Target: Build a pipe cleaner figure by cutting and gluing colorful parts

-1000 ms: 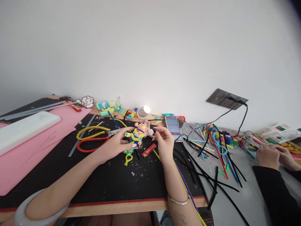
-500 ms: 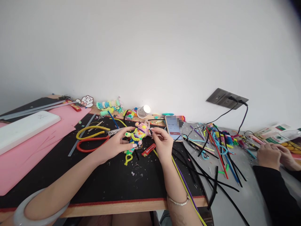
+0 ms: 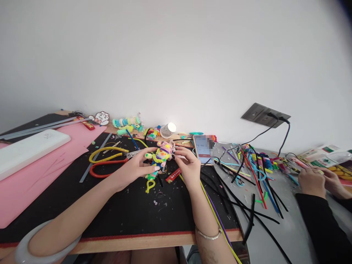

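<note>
A small pipe-cleaner doll (image 3: pixel 162 156) in pink, yellow, blue and green hangs above the black mat, with a yellow loop at its lower end. My left hand (image 3: pixel 141 163) grips its body from the left, thumb across the lower part. At the pink head, my right hand (image 3: pixel 188 164) has thumb and forefinger pinched on a small black piece at its right side; the fingers partly cover that piece. Below lies a red paper strip (image 3: pixel 173 175). Scissors (image 3: pixel 108 161) with one yellow and one red handle rest beside my left hand.
A phone (image 3: pixel 203 150) leans at the back, right of a paper cup (image 3: pixel 168 129). Loose black pipe cleaners (image 3: pixel 242 205) cross the grey table at right, near a co-worker's hands (image 3: pixel 316 181). Pink sheets (image 3: pixel 74 146) and a white case (image 3: pixel 35 152) lie left.
The doll's head has turned slightly in my hands, and my right fingers have moved a little left against it. The co-worker's hands have shifted slightly.
</note>
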Demonstrator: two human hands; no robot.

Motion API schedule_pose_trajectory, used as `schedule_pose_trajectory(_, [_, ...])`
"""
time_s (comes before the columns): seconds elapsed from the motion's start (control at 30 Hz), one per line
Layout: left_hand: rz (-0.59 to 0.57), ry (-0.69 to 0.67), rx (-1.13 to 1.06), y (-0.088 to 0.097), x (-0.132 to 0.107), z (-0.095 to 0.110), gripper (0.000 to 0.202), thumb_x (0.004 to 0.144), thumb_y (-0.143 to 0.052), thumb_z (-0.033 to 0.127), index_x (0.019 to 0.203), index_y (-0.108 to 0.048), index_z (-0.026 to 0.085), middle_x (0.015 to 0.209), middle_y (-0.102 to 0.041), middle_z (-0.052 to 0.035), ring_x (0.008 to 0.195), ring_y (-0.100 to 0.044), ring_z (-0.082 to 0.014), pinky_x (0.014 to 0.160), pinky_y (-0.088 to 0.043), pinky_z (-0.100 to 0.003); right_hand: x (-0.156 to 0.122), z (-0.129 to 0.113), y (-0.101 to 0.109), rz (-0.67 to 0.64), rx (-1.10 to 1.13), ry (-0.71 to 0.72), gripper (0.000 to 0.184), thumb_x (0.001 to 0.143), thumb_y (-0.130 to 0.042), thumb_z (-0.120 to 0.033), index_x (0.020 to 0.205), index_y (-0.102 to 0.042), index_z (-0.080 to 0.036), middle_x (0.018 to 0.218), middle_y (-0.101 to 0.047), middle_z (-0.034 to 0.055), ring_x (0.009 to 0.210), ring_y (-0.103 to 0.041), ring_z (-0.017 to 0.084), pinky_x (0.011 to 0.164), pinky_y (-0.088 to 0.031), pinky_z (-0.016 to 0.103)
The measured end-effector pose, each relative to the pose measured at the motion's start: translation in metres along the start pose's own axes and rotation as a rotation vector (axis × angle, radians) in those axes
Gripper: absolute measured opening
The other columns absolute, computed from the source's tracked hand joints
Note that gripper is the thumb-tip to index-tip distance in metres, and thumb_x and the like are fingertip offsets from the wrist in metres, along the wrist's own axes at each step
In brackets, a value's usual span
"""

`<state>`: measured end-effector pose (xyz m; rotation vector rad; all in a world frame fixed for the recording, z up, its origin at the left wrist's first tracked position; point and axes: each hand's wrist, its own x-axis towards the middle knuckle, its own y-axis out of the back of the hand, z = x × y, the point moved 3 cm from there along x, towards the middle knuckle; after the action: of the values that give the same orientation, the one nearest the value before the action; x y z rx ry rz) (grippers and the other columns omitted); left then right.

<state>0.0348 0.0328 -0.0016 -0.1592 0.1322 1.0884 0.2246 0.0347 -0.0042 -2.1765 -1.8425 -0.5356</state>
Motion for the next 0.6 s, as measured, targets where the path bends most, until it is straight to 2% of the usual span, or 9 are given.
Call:
schedule_pose_trajectory(0.23, [0.005, -0.033, -0.008, 0.002, 0.004, -0.01, 0.069, 0.07, -0.07, 0.04, 0.131, -0.039, 0.031, 0.131, -0.05, -0.0076, 0.105, -0.058, -0.0266, 0.087, -0.048, -0.04, 0.0, 0.003, 0.0, 0.048, 0.049, -0.075, 0.003, 0.072, -0.064, -0.017, 0.074, -0.065, -0.017, 0.091, -0.066, 0.0059, 0.091, -0.063, 0.018, 0.078, -0.053, 0.033])
schedule_pose_trajectory(0.47, [-0.018, -0.042, -0.019, 0.003, 0.005, -0.012, 0.07, 0.071, -0.069, 0.04, 0.132, -0.036, 0.029, 0.129, -0.053, -0.0082, 0.105, -0.058, -0.0265, 0.087, -0.047, -0.041, 0.001, 0.004, 0.0, 0.039, 0.113, -0.125, 0.005, 0.069, -0.066, -0.017, 0.072, -0.063, -0.017, 0.094, -0.067, 0.0058, 0.094, -0.063, 0.019, 0.084, -0.051, 0.034])
schedule_pose_trajectory(0.6, [-0.019, -0.046, -0.025, 0.003, 0.006, -0.013, 0.069, 0.071, -0.069, 0.039, 0.131, -0.037, 0.03, 0.129, -0.053, -0.008, 0.106, -0.058, -0.0267, 0.088, -0.047, -0.042, 0.001, 0.005, -0.001, 0.04, 0.155, -0.169, 0.009, 0.068, -0.067, -0.018, 0.074, -0.061, -0.017, 0.095, -0.067, 0.0053, 0.088, -0.065, 0.018, 0.081, -0.053, 0.033])
